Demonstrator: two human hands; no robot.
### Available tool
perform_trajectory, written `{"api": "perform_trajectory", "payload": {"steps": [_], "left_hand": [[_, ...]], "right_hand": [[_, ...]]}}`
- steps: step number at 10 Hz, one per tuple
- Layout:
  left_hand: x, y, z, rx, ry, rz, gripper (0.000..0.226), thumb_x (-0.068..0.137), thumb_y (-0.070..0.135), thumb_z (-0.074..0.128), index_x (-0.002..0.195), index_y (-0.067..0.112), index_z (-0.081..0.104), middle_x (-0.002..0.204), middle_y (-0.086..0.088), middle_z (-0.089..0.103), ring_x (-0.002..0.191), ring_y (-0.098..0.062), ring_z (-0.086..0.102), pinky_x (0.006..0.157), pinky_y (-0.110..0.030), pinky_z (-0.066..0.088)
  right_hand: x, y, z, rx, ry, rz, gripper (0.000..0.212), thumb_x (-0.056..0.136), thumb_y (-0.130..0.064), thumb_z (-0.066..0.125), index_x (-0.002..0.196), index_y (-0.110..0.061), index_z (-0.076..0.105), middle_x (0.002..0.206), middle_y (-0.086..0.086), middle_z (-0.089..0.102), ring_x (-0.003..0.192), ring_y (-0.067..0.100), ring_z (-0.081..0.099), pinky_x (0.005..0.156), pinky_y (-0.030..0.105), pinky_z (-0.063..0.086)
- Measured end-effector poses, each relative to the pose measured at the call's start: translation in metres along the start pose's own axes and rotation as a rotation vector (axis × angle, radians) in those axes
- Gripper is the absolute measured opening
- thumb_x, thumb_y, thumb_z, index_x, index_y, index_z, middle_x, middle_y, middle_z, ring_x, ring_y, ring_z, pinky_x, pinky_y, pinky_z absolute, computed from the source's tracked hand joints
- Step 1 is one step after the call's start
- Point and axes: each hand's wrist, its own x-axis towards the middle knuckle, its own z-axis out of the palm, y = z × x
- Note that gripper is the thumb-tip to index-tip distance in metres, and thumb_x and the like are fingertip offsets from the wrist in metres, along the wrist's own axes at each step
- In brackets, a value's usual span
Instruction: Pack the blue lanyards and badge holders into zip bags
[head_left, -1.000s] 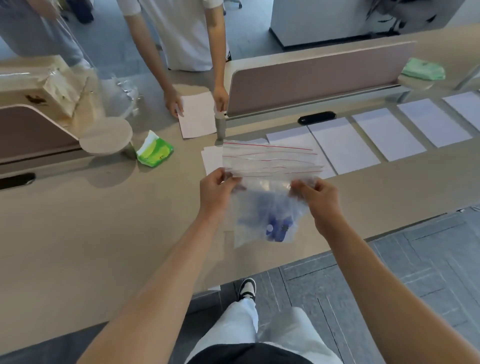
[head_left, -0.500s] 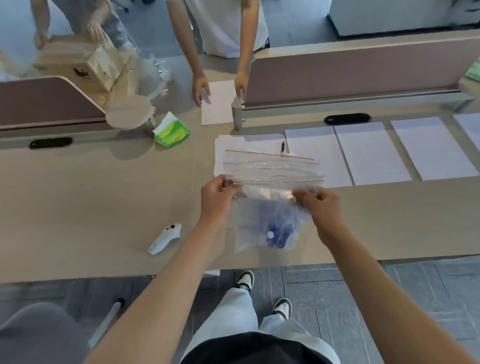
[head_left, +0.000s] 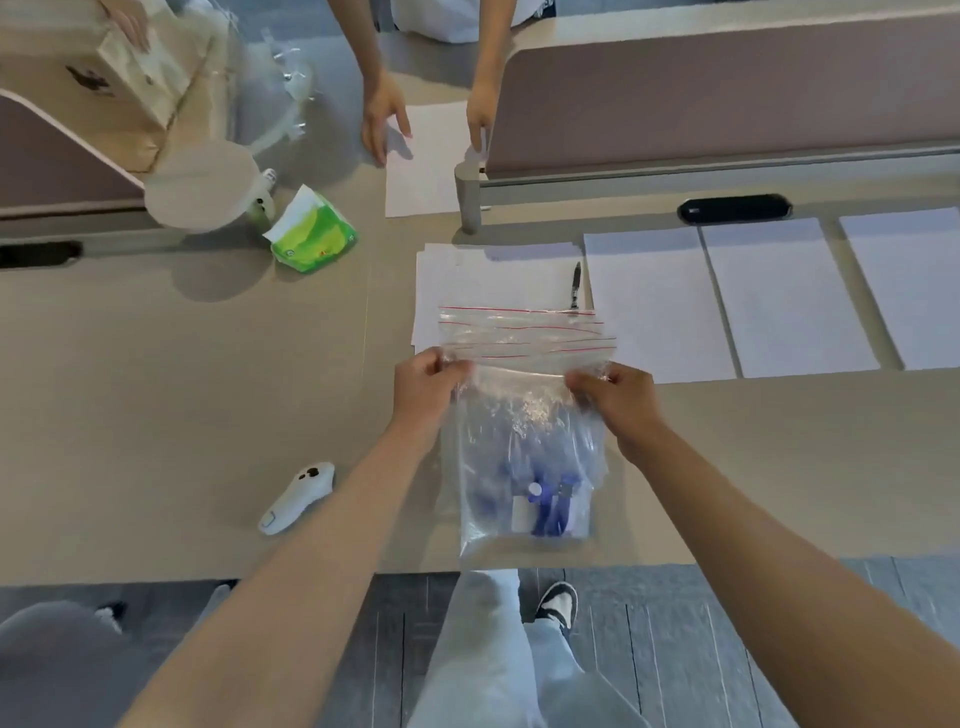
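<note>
- The left hand (head_left: 423, 387) pinches the top left corner of a clear zip bag (head_left: 524, 457), fingers curled over its edge.
- The right hand (head_left: 615, 400) pinches the top right corner of the same bag, thumb and fingers closed on the plastic.
- The bag hangs between the two hands, above the near edge of the table (head_left: 182, 389); its lower end reaches down toward that edge.
- Blue lanyards (head_left: 545, 512) are bunched in the bottom of the bag, below both hands; a clear badge holder with a white card (head_left: 519, 514) sits just beside them on their left.
- Just beyond the hands lies a stack of empty zip bags (head_left: 524, 332) with red seal lines, resting on white sheets (head_left: 467, 275).
- A black pen (head_left: 575, 283) lies on those sheets, beyond the right hand.
- More white sheets (head_left: 779, 296) lie in a row to the right of the right hand.
- To the left of the left forearm a white controller (head_left: 298, 496) lies on the table.
- Far beyond the left hand sits a green tissue pack (head_left: 314, 236), near a round white base (head_left: 200, 187).
- Another person's two hands (head_left: 384, 117) rest by a sheet (head_left: 423, 171) at the far side, beside a divider panel (head_left: 727, 93).
- At the far left a third person's hand touches a cardboard box (head_left: 104, 78).
</note>
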Motion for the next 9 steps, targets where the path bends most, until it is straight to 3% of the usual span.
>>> {"api": "perform_trajectory", "payload": {"steps": [1, 2, 3, 4, 6, 7, 8, 9], "left_hand": [[0.061, -0.002, 0.012, 0.059, -0.02, 0.011, 0.035, 0.081, -0.001, 0.074, 0.059, 0.006, 0.047, 0.057, -0.01, 0.04, 0.051, -0.016, 0.035, 0.054, -0.027, 0.033], [0.114, -0.008, 0.02, 0.072, -0.015, 0.002, 0.027, 0.081, 0.0, 0.074, 0.066, 0.001, 0.051, 0.063, -0.013, 0.041, 0.052, -0.017, 0.035, 0.053, -0.025, 0.035], [0.147, -0.011, 0.025, 0.112, -0.033, -0.008, 0.025, 0.081, 0.004, 0.072, 0.066, 0.004, 0.051, 0.059, -0.009, 0.039, 0.054, -0.016, 0.035, 0.054, -0.024, 0.033], [0.171, -0.017, 0.03, 0.127, -0.047, -0.011, 0.034, 0.083, 0.01, 0.072, 0.062, 0.013, 0.046, 0.056, 0.0, 0.038, 0.056, -0.016, 0.036, 0.053, -0.025, 0.032], [0.197, -0.02, 0.034, 0.216, -0.023, -0.008, 0.044, 0.08, 0.035, 0.075, 0.061, 0.019, 0.039, 0.061, -0.001, 0.036, 0.063, -0.018, 0.032, 0.063, -0.032, 0.032], [0.198, -0.016, 0.033, 0.276, -0.035, 0.001, 0.041, 0.085, 0.038, 0.075, 0.07, 0.022, 0.041, 0.064, 0.004, 0.033, 0.065, -0.02, 0.031, 0.063, -0.032, 0.031], [0.19, -0.015, 0.03, 0.322, -0.028, 0.008, 0.043, 0.09, 0.046, 0.071, 0.12, 0.017, 0.061, 0.092, 0.005, 0.057, 0.085, -0.017, 0.055, 0.08, -0.029, 0.046], [0.176, -0.018, 0.02, 0.399, 0.025, 0.076, 0.055, 0.094, 0.051, 0.063, 0.136, 0.016, 0.054, 0.11, 0.0, 0.064, 0.1, -0.015, 0.061, 0.091, -0.028, 0.048]], "right_hand": [[0.058, -0.004, 0.02, -0.027, 0.024, 0.025, 0.051, 0.073, -0.032, 0.085, 0.092, 0.011, 0.065, 0.074, 0.01, 0.064, 0.067, 0.018, 0.059, 0.064, 0.036, 0.05], [0.106, -0.011, 0.036, -0.079, 0.05, 0.028, 0.06, 0.069, -0.038, 0.082, 0.086, 0.013, 0.057, 0.071, 0.007, 0.054, 0.065, 0.017, 0.051, 0.059, 0.034, 0.043], [0.134, -0.018, 0.049, -0.136, 0.073, 0.041, 0.039, 0.075, -0.029, 0.08, 0.072, -0.001, 0.053, 0.068, 0.008, 0.044, 0.062, 0.016, 0.043, 0.053, 0.028, 0.037], [0.154, -0.021, 0.058, -0.173, 0.097, 0.028, 0.03, 0.075, -0.023, 0.075, 0.068, -0.012, 0.048, 0.066, 0.008, 0.038, 0.062, 0.017, 0.037, 0.056, 0.031, 0.032], [0.179, -0.026, 0.069, -0.25, 0.156, 0.018, 0.044, 0.081, -0.027, 0.077, 0.068, -0.02, 0.036, 0.064, -0.002, 0.033, 0.062, 0.017, 0.031, 0.055, 0.029, 0.029], [0.173, -0.029, 0.068, -0.35, 0.166, -0.013, 0.026, 0.087, -0.037, 0.078, 0.087, -0.02, 0.058, 0.079, -0.003, 0.054, 0.074, 0.017, 0.05, 0.065, 0.028, 0.043], [0.161, -0.032, 0.062, -0.406, 0.153, -0.033, 0.065, 0.089, -0.045, 0.076, 0.141, -0.014, 0.053, 0.13, 0.005, 0.065, 0.119, 0.023, 0.061, 0.099, 0.035, 0.05], [0.144, -0.036, 0.055, -0.325, 0.191, -0.136, 0.061, 0.092, -0.04, 0.075, 0.142, -0.016, 0.05, 0.13, 0.002, 0.064, 0.12, 0.02, 0.061, 0.099, 0.031, 0.048]]}}
